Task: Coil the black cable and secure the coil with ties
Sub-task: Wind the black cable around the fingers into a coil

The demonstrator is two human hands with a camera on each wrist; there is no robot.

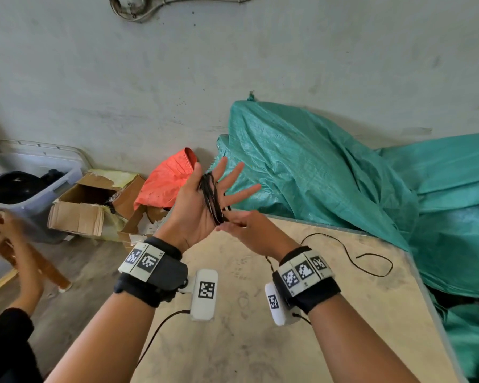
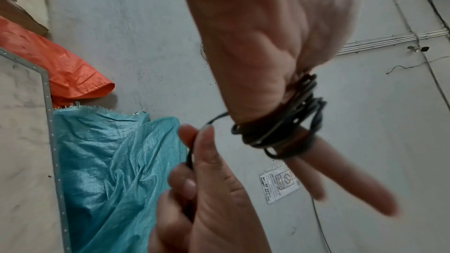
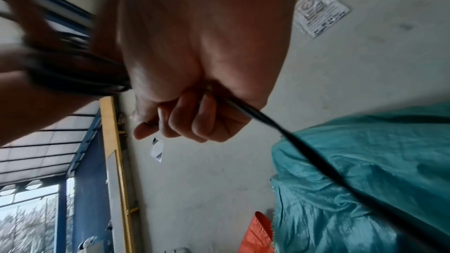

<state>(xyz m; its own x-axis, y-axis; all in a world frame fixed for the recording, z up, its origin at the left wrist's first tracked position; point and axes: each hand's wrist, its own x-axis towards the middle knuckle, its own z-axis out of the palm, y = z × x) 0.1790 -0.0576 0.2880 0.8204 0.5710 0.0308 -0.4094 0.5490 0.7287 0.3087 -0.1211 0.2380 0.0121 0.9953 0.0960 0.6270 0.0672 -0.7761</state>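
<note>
nearest, at 6 o'clock, the wooden table carries a loose tail of the black cable trailing off to 3 o'clock. above it the hands meet: the left hand is raised with palm up and fingers spread straight, the cable's loops wound round it between thumb and fingers. the right hand, just at its 4 o'clock, has its fingers curled around the running strand. farther, a teal tarp at 2 o'clock, an orange sack and a cardboard box at 10 o'clock
</note>
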